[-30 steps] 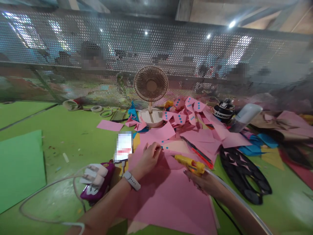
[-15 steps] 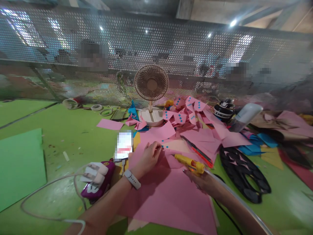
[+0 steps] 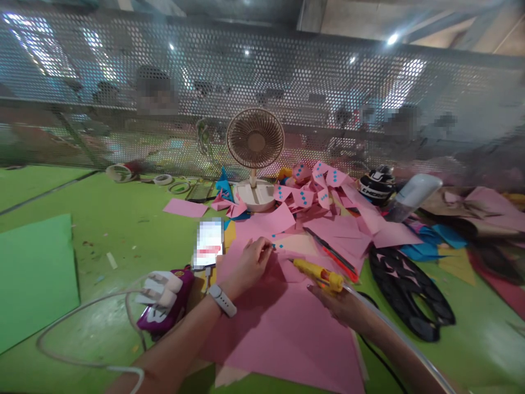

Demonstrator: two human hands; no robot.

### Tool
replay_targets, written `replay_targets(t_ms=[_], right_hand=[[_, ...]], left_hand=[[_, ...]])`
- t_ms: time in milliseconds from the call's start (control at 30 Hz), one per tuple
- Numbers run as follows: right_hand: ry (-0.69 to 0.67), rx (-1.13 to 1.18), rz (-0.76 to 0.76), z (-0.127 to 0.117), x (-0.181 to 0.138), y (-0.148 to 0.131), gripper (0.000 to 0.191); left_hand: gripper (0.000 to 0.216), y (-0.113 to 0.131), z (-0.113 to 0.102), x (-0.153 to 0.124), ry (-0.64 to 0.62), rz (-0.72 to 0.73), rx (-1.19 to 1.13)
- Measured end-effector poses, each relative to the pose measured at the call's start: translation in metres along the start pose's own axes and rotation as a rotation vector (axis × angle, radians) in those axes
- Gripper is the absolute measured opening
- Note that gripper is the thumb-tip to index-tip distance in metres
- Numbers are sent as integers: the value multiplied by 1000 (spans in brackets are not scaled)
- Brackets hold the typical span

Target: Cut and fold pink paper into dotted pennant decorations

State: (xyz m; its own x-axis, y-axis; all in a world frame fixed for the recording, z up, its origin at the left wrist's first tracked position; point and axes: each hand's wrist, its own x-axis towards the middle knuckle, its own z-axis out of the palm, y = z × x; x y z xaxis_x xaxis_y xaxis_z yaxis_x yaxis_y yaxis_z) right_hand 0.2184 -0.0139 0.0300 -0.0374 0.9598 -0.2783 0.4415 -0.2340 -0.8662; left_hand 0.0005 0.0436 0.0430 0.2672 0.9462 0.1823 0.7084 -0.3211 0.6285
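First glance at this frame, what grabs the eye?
The pink paper sheet spread front and centre, with the left hand pinching its far edge and the right hand gripping a yellow glue gun. Behind them a beige desk fan stands upright against the perforated metal screen.

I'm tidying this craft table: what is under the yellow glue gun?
The yellow glue gun, held in the right hand, lies over pink paper. Whatever sits beneath that sheet is covered.
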Motion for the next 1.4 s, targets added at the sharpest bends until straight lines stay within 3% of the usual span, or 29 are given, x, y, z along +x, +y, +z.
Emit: replay_targets(t_ms=[400, 1167, 1400], right_hand=[[-21, -64, 46, 0, 0, 2, 41], [-14, -79, 71, 1, -1, 0, 36], [-8, -84, 37, 3, 3, 8, 44]], left_hand=[[15, 2, -2, -1, 7, 7, 17], [17, -4, 2, 0, -4, 6, -36], [16, -1, -1, -2, 2, 15, -50]])
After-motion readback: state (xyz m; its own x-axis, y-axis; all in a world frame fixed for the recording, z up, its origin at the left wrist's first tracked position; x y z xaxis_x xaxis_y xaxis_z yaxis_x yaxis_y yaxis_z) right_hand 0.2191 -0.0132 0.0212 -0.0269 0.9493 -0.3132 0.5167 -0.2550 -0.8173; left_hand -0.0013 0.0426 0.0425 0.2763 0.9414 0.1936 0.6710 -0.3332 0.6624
